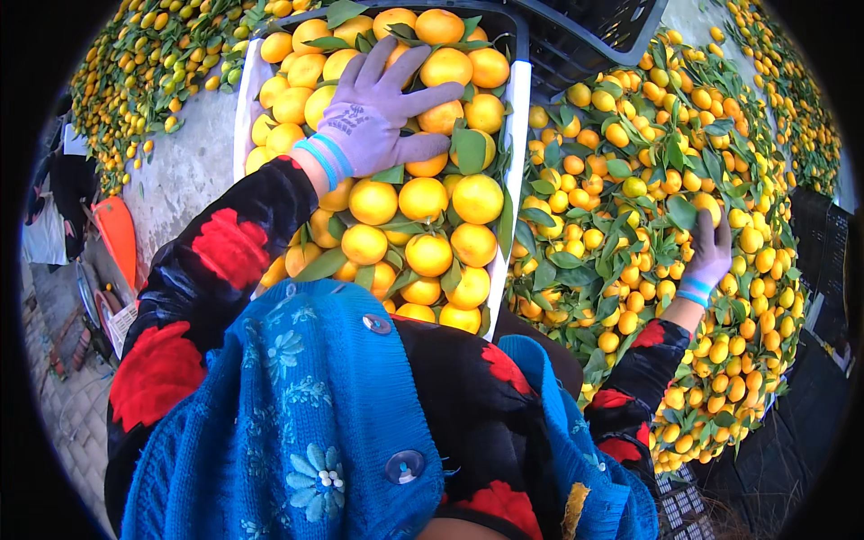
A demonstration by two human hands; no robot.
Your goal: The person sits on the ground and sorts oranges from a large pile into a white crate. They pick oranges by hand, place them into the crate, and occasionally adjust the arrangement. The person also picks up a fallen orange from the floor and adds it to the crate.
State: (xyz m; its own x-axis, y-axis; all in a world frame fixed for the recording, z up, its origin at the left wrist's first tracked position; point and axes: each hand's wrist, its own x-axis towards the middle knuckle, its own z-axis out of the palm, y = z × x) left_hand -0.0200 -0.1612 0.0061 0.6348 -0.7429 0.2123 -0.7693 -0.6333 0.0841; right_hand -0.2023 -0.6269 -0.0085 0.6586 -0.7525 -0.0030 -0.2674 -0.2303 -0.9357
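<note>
My left hand [378, 112], in a lilac-grey glove with a blue cuff, lies with fingers spread on the mandarins [373, 202] that fill a white-sided crate [514, 171]. Some of those fruits carry green leaves. Out to the right, my right hand [711, 261], gloved alike, reaches over a big heap of mandarins [630, 301] with leaves. Its fingertips and thumb are around one mandarin [707, 207] at the top of the hand, with a leaf beside it.
A black plastic crate [585, 40] stands beyond the filled crate, and dark crates [821, 243] stand at the far right. More fruit heaps [166, 67] lie at the far left on concrete [193, 144]. An orange-red panel [115, 236] is at the left.
</note>
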